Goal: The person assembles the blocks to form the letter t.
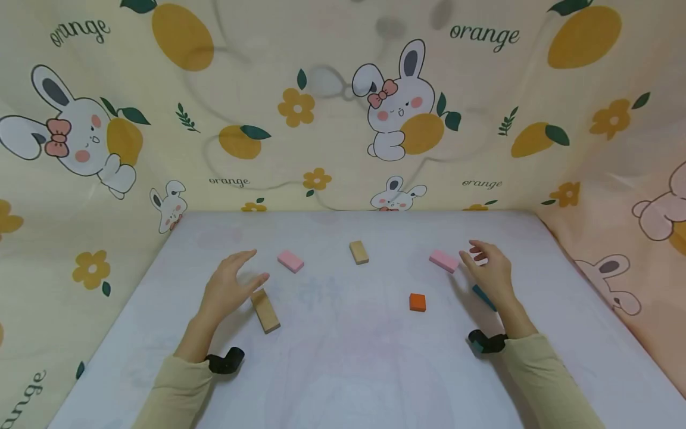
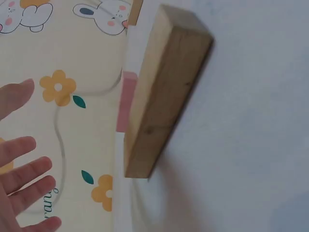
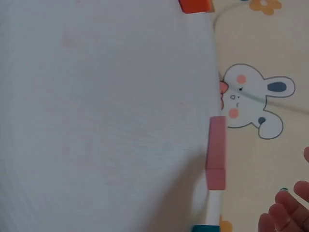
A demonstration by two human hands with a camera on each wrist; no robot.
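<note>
My left hand (image 1: 227, 286) hovers over the left side of the table with its fingers spread and nothing in them. Just right of it lies a long wooden block (image 1: 265, 311), large in the left wrist view too. A pink block (image 1: 290, 261) lies a bit farther back. My right hand (image 1: 490, 271), fingers loosely bent and holding nothing, is raised above the right side. Close to its fingertips lies another pink block (image 1: 443, 261). A teal block (image 1: 485, 297) is partly hidden under that hand. An orange block (image 1: 417, 302) sits to its left.
A smaller wooden block (image 1: 359, 252) lies near the back middle of the white table (image 1: 343, 369). Cloth printed with rabbits and oranges (image 1: 332, 143) rises behind the table and along its sides. A black wrist camera (image 1: 226, 361) is strapped to each wrist.
</note>
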